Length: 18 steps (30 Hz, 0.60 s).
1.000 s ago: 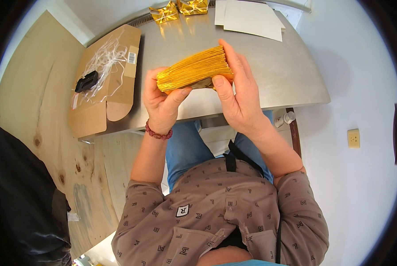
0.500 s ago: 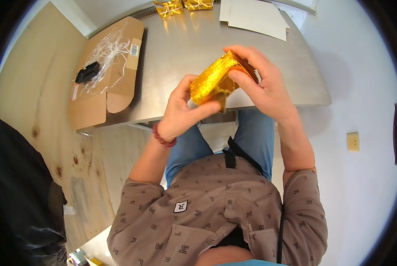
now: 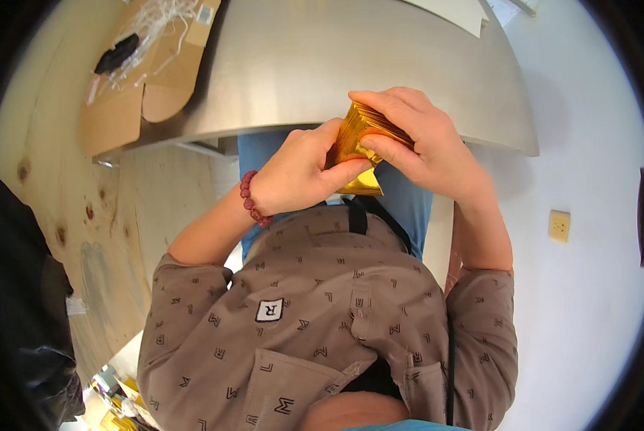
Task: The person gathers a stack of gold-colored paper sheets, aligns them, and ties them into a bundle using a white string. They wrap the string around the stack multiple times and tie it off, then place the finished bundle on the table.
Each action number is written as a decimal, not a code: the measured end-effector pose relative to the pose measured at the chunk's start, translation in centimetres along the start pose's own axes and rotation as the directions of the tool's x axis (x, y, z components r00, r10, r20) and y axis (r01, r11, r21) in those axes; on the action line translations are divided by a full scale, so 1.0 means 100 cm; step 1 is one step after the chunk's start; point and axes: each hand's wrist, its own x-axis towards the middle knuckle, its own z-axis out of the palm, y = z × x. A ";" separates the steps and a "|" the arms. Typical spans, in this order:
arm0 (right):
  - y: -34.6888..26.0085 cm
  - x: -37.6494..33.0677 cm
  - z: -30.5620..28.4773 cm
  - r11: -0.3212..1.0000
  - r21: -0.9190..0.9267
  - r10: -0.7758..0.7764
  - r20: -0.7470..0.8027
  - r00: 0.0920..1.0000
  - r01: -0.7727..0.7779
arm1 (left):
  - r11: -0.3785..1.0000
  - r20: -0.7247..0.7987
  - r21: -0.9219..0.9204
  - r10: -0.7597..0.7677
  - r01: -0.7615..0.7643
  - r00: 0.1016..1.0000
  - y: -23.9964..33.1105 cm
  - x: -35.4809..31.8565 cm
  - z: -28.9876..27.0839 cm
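Note:
Both hands hold a thick stack of shiny gold foil sheets [image 3: 368, 121] just off the near edge of the metal table, above my lap. My left hand [image 3: 293, 171] grips the stack's left side, its thumb pressed across the lower front. Over the top and right side wraps my right hand [image 3: 424, 144], with its thumb on the front face. Many thin layers show along the upper edge. Below my left thumb a loose gold flap [image 3: 363, 185] sticks out. My palms hide the rest of the stack.
The metal table [image 3: 286, 65] curves across ahead of me. On its left lies an opened cardboard box [image 3: 171, 90] with clear plastic strips [image 3: 160, 36] and a black object [image 3: 117, 54]. White sheets [image 3: 455, 11] lie at the far right. A dark garment [image 3: 24, 287] hangs at left.
The view has shifted, so the table sits higher and the gold bundles at its far edge are out of sight. My hands have drawn the stack closer to my body and turned it more upright.

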 end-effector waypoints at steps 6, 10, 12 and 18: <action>-0.011 -0.026 0.024 0.970 -0.241 -0.013 -0.004 1.000 0.012 | 0.993 -0.076 -0.012 -0.119 0.119 0.990 -0.021 -0.032 0.019; -0.012 -0.037 0.035 0.973 -0.231 0.020 0.056 0.998 -0.007 | 0.972 -0.035 -0.173 -0.170 0.161 0.985 -0.027 -0.047 0.027; -0.011 -0.041 0.042 0.984 -0.177 0.033 0.072 0.997 -0.020 | 0.925 0.074 -0.275 -0.252 0.263 0.965 -0.028 -0.054 0.026; -0.014 -0.052 0.052 0.993 -0.114 0.033 0.063 0.997 -0.025 | 0.840 0.216 -0.322 -0.383 0.436 0.898 -0.022 -0.063 0.022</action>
